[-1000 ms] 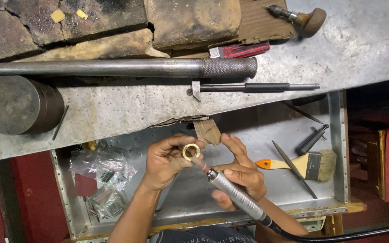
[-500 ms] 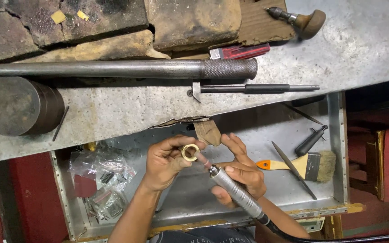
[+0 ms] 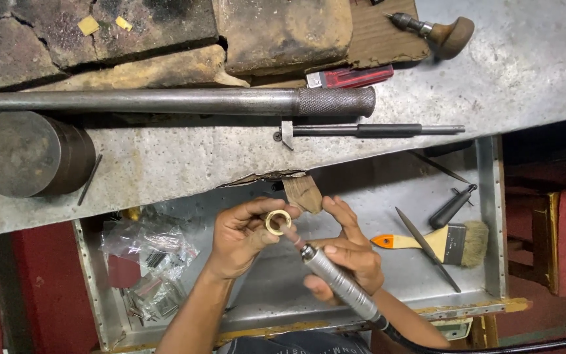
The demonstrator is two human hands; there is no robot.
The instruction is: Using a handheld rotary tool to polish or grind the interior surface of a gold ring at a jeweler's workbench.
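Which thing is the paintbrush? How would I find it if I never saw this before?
Look into the open metal drawer under the grey workbench, on its right side past the right hand. The paintbrush lies flat there, under a thin dark file. It alone has an orange-tipped yellow handle and a tuft of pale bristles; the tools beside it are dark metal.

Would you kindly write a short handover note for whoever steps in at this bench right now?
Left hand: pinches a small brass ring between its fingertips, over the open metal drawer.
Right hand: grips a slim rotary handpiece, tip at the ring's inner edge; its cable runs off to the lower right.
Nearby: a wooden bench pin just above the ring; brush and file in the drawer to the right.
Done: ring and tool are in hand and meeting.
Left: how far the ring's surface is worked cannot be told.
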